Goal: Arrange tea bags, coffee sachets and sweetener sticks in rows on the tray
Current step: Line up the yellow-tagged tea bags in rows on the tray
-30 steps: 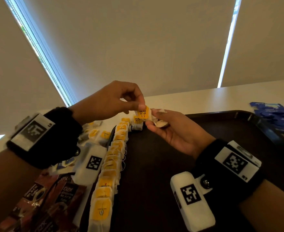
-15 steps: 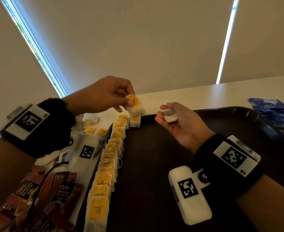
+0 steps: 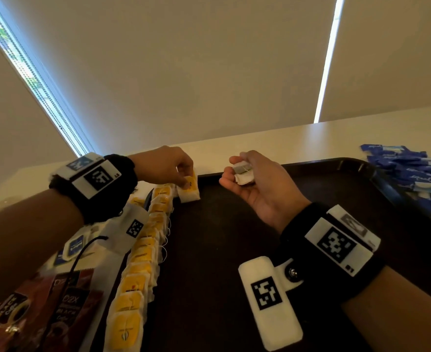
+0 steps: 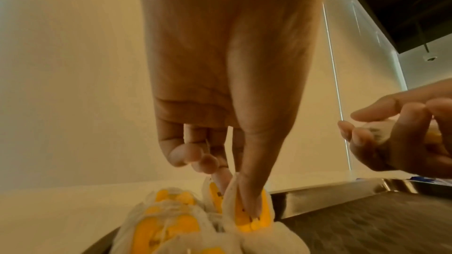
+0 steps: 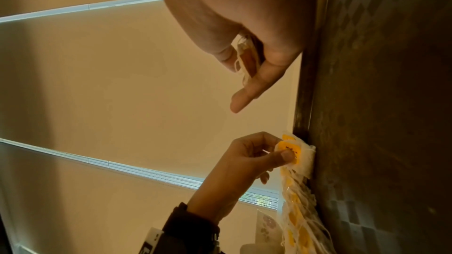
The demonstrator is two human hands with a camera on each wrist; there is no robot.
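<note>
A dark brown tray [image 3: 234,250] holds a row of tea bags [image 3: 143,252] with yellow tags along its left edge. My left hand [image 3: 181,177] pinches one tea bag [image 3: 189,190] at the far end of that row, its bottom touching the tray; the same tea bag [image 4: 249,211] shows in the left wrist view and the tea bag [image 5: 297,154] in the right wrist view. My right hand [image 3: 245,174] hovers palm-up over the tray's far edge, fingers curled round a small bunch of tea bags [image 3: 243,171].
Blue sweetener sticks [image 3: 410,171] lie heaped on the white counter [image 3: 311,138] right of the tray. Dark red coffee sachets [image 3: 39,308] and loose tea bags sit left of the tray. A window blind rises just behind the counter.
My left hand took a tea bag from my right hand, carried it left and lowered it to the far end of the row. My right hand drew back a little to the right.
</note>
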